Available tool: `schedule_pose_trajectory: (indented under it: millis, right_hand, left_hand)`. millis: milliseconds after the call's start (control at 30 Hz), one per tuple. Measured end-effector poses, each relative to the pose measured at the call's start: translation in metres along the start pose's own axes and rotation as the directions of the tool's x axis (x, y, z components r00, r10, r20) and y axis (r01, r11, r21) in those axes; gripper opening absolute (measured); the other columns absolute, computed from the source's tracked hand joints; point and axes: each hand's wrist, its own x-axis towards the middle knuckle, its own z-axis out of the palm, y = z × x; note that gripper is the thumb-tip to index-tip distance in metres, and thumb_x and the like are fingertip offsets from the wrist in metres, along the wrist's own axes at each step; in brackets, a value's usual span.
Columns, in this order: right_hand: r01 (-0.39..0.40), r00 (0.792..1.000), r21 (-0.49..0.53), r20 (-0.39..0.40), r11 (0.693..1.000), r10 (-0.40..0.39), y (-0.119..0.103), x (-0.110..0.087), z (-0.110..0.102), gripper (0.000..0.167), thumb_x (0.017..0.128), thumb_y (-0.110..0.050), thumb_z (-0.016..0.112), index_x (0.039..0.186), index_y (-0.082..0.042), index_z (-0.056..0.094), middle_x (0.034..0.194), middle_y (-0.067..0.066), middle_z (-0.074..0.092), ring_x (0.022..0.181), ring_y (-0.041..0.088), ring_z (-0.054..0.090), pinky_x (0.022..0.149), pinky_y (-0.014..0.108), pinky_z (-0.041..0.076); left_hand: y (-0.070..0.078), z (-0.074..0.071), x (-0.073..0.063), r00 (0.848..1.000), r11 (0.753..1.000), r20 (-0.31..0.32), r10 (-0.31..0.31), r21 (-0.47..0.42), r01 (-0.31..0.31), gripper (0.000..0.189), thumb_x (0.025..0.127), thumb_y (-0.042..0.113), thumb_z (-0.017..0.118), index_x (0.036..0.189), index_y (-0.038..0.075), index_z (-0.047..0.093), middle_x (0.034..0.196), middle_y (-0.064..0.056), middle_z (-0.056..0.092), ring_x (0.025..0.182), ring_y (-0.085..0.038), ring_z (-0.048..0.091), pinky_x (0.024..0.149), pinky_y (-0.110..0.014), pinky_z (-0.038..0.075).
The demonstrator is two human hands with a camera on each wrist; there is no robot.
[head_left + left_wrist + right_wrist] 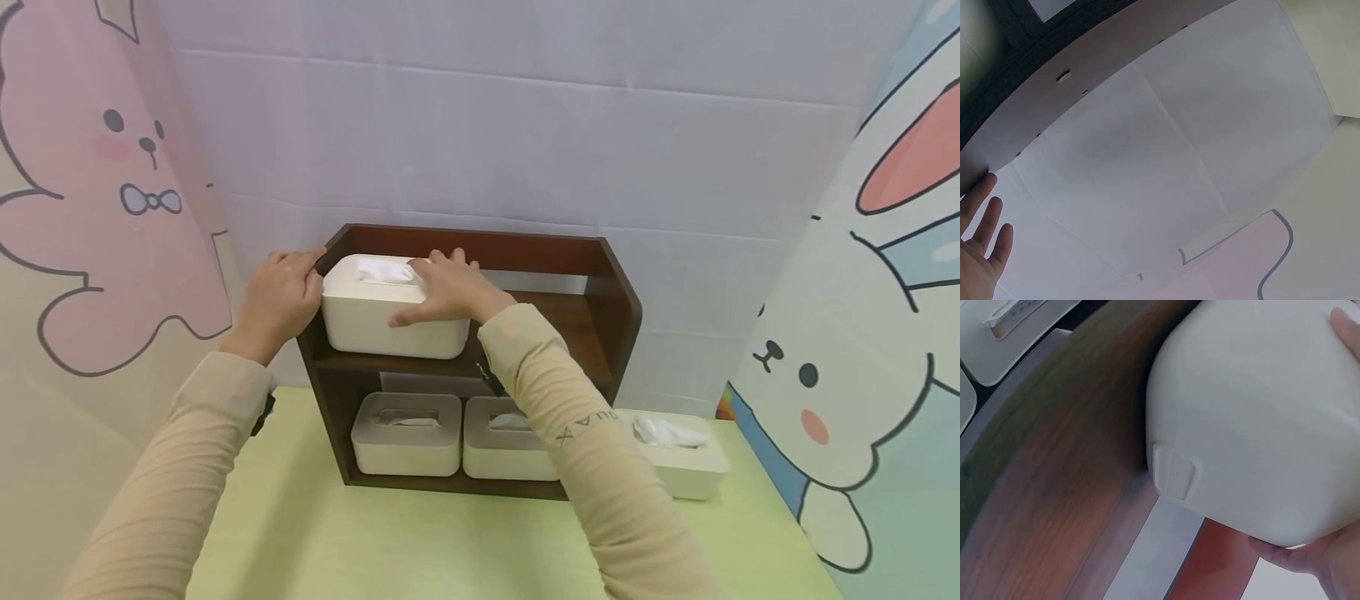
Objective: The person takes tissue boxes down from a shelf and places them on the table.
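A white tissue box (397, 321) with a tissue showing at its top slot sits at the left of the upper shelf. My right hand (453, 287) grips its right end, thumb on the front and fingers over the top towards the back. In the right wrist view, fingertips (1272, 553) hold one side of the box (1247, 425) and the thumb shows at the opposite side. My left hand (281, 292) rests on the upper part of the shelf's left side panel, beside the box. Its fingers (988, 225) extend along the panel's outer side in the left wrist view.
The dark brown two-level shelf (626, 308) stands on a pale green table (420, 550) against a white cloth. Two grey-topped tissue boxes, one left (405, 437) and one right (498, 450), fill part of the lower level. Another white tissue box (678, 454) stands right of the shelf.
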Motion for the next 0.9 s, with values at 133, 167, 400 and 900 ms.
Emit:
schedule_pose_trajectory:
  millis: [133,167,400,900]
  right_hand:
    - [0.008,1.0,-0.006,-0.017,1.0,-0.008,0.001,-0.001,0.001,0.093,0.065,-0.073,0.057,0.139,-0.022,0.036,0.127,0.005,0.044,0.104,0.026,0.037,0.087,0.046,0.036]
    - [0.01,1.0,-0.008,-0.021,1.0,-0.01,0.002,-0.001,0.001,0.093,0.065,-0.073,0.057,0.139,-0.022,0.036,0.126,0.005,0.044,0.103,0.025,0.037,0.085,0.044,0.037]
    - [0.033,0.998,0.008,-0.056,0.999,-0.033,0.005,-0.003,0.002,0.091,0.065,-0.071,0.06,0.139,-0.023,0.037,0.121,0.004,0.046,0.096,0.024,0.037,0.078,0.039,0.035]
    - [0.038,0.993,0.015,-0.116,0.999,-0.036,0.021,-0.021,-0.01,0.093,0.063,-0.072,0.059,0.14,-0.024,0.037,0.117,0.002,0.046,0.093,0.022,0.036,0.072,0.034,0.033]
  left_hand:
    - [0.0,0.0,0.0,1.0,1.0,0.003,0.001,0.002,-0.001,0.043,0.091,0.014,0.03,0.125,0.001,0.054,0.122,-0.022,0.057,0.106,-0.043,0.048,0.09,-0.058,0.036]
    - [0.0,0.0,0.0,1.0,1.0,0.003,0.002,0.004,-0.002,0.043,0.092,0.015,0.031,0.125,0.001,0.054,0.122,-0.022,0.057,0.107,-0.043,0.048,0.09,-0.058,0.036]
    - [-0.002,0.002,0.001,1.0,1.0,0.004,0.007,0.014,-0.007,0.043,0.092,0.014,0.03,0.126,0.001,0.053,0.121,-0.023,0.057,0.107,-0.042,0.048,0.091,-0.056,0.036]
    - [0.001,0.0,0.001,1.0,1.0,0.009,0.004,0.002,-0.004,0.043,0.092,0.012,0.03,0.125,-0.002,0.053,0.121,-0.024,0.057,0.105,-0.043,0.048,0.092,-0.055,0.036]
